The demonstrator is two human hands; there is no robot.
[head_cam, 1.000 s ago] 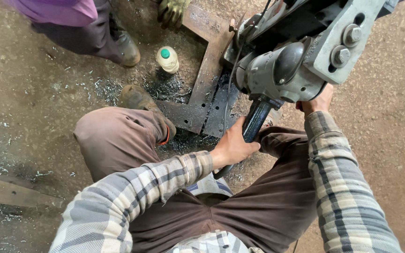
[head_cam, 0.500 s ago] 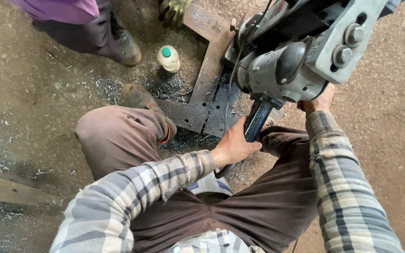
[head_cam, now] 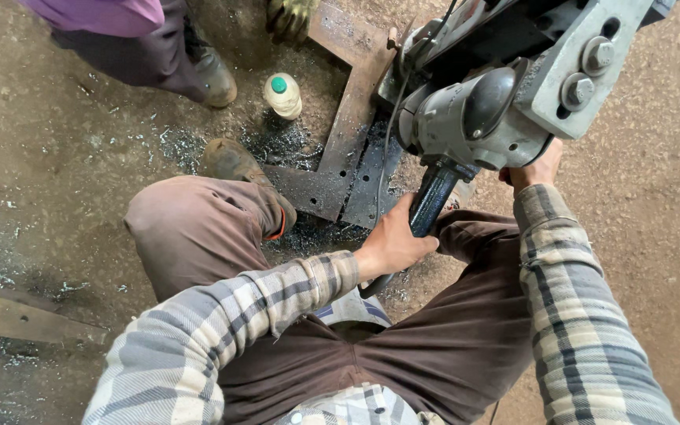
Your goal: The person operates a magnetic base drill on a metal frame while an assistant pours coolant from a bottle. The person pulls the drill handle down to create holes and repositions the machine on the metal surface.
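I crouch over a rusty steel frame [head_cam: 353,118] lying on the dirt floor. A heavy grey drilling machine [head_cam: 505,94] stands on it at the upper right. My left hand [head_cam: 391,244] is wrapped around the machine's dark blue handle [head_cam: 432,198], which slants down from the grey motor housing. My right hand [head_cam: 533,169] presses against the underside of the machine body, mostly hidden by it. Plaid sleeves cover both arms.
A small bottle with a green cap [head_cam: 282,94] stands on the ground beside the frame. Metal shavings [head_cam: 179,145] litter the dirt. Another person's boot [head_cam: 212,75] and gloved hand [head_cam: 289,17] are at the top. A steel bar [head_cam: 17,315] lies at lower left.
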